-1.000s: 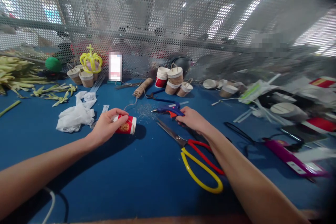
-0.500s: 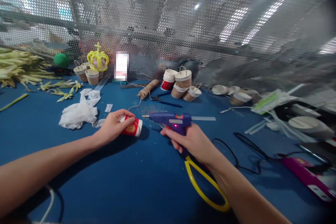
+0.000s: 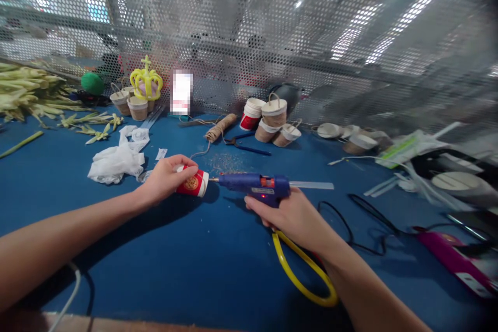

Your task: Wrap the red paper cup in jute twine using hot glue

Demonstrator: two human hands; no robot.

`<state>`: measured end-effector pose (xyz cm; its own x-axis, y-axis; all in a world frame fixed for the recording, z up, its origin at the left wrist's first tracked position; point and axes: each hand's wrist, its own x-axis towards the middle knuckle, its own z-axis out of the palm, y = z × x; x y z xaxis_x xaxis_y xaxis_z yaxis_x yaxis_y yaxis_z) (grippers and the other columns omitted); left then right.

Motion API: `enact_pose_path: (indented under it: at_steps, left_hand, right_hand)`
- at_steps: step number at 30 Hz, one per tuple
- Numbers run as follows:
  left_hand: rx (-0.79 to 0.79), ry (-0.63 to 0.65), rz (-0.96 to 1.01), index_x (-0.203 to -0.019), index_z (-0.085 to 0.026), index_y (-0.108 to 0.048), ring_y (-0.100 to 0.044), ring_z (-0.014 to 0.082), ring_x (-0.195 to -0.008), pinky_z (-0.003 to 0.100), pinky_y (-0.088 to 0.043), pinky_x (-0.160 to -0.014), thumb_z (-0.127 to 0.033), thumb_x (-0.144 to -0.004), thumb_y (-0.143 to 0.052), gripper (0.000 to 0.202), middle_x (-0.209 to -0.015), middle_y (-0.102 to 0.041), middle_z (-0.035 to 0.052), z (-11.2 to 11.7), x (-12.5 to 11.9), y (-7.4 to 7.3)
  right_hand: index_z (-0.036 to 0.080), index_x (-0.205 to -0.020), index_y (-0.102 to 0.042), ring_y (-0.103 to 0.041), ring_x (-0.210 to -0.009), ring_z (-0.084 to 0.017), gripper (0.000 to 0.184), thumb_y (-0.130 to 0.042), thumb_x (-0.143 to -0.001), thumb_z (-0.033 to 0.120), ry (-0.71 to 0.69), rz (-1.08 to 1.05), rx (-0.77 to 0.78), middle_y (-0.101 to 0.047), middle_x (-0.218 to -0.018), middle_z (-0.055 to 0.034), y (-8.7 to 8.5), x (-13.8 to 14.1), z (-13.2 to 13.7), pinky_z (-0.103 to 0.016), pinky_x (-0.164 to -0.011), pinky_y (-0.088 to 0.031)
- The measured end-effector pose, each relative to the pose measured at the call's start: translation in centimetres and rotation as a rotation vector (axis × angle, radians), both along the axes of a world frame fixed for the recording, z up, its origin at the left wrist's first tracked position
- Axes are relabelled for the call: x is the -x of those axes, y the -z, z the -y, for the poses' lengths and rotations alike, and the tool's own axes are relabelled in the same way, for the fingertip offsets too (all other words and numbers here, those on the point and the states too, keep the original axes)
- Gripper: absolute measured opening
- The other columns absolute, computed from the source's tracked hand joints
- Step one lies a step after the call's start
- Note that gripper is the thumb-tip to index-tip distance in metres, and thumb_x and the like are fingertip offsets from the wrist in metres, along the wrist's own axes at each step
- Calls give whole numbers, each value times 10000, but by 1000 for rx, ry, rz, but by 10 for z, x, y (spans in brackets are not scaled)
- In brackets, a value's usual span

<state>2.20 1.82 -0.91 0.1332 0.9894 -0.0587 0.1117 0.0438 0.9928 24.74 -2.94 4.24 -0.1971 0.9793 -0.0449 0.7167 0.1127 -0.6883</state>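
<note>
My left hand (image 3: 165, 179) is closed around a small red paper cup (image 3: 192, 184) lying on its side on the blue table (image 3: 202, 264). My right hand (image 3: 290, 215) grips a blue hot glue gun (image 3: 254, 185) by its handle. The gun points left, and its metal nozzle touches the cup's white rim. A clear glue stick (image 3: 311, 185) juts from the gun's back. A black cord (image 3: 361, 223) trails right from the gun. Yellow-handled scissors (image 3: 301, 275) lie under my right wrist, mostly hidden.
A white crumpled bag (image 3: 114, 158) lies left of the cup. A twine spool (image 3: 220, 127), pliers (image 3: 243, 142) and twine-wrapped cups (image 3: 274, 122) stand behind. A yellow crown (image 3: 146, 80) and green leaves (image 3: 23, 96) sit far left. Clutter and a purple tool (image 3: 455, 259) fill the right. Perforated mesh (image 3: 272, 26) backs the table.
My right hand picked up the glue gun from beside the scissors, swung it to point left and brought its nozzle to the cup's rim. My left hand kept holding the cup.
</note>
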Motion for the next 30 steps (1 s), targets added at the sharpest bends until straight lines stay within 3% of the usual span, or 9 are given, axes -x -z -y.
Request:
enact_pose_path:
  at_steps: [4, 30]
  left_hand:
    - [54, 29, -36, -756, -147, -579, -539, 113, -539, 213, -383, -505, -359, -654, -636, 242, -629, -604, -6, -2, 3, 0]
    - [28, 42, -79, -773, -157, -578, -551, 112, -549, 212, -402, -511, -356, -697, -610, 215, -643, -609, -2, -2, 5, 2]
  right_hand:
    - [172, -535, -545, -508, -391, -108, 261, -558, -732, 343, -23, 24, -27, -526, -415, 20, 3, 1, 0, -215, -429, -413]
    - [197, -512, -468, -494, -375, -107, 258, -525, -739, 304, -43, 119, -76, -490, -391, 44, 6, 6, -1, -228, -433, -394]
